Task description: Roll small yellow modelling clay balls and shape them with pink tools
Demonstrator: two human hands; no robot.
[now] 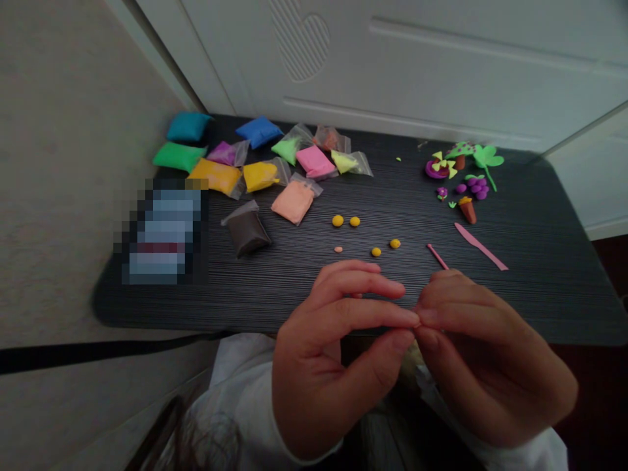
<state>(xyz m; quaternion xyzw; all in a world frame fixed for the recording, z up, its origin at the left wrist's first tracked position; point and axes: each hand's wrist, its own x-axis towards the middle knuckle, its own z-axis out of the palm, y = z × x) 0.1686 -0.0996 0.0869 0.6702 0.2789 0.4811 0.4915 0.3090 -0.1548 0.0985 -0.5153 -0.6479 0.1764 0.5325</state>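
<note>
My left hand (343,347) and my right hand (485,347) meet fingertip to fingertip above the table's near edge. Between them they pinch a tiny piece of peach clay (417,321), mostly covered by the fingers. Just beyond the left hand lie a small peach clay bit (338,249) and several yellow clay balls, among them one ball (337,221) and another (395,243). A thin pink clay tool (436,256) lies beyond the right hand, its near end hidden by the fingers. Farther right is a pink plastic clay knife (481,246).
Bags of coloured clay, including a peach bag (294,201) and a brown-black bag (246,230), cover the table's left and back. A pixelated phone-like object (164,229) lies at left. Finished clay pieces, such as purple grapes (477,188) and a green clover shape (487,157), sit back right.
</note>
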